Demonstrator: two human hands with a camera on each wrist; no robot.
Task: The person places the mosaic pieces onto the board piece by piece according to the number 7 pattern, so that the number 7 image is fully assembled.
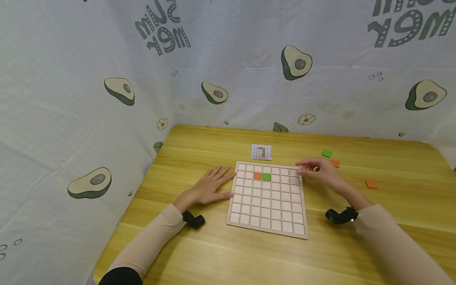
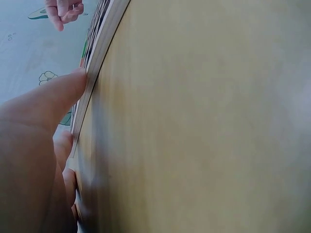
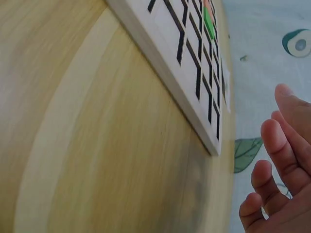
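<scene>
A pale wooden grid board (image 1: 266,228) lies on the table, with an orange square tile (image 1: 258,175) and a green square tile (image 1: 266,177) side by side in its second row from the far edge. My left hand (image 1: 208,187) rests on the table with spread fingers, its thumb and index fingertip touching the board's left edge. Over the far right corner of the board hovers my right hand (image 1: 322,172), fingers loosely bent. No tile shows between its fingertips in the right wrist view, where the fingers (image 3: 279,145) stand apart from the board.
A small printed grid card (image 1: 261,152) lies beyond the board. To the right are a loose green tile (image 1: 326,153), an orange tile (image 1: 335,163) partly beside my right hand, and another orange tile (image 1: 371,184). A patterned cloth (image 1: 249,107) hangs behind the table (image 1: 199,253).
</scene>
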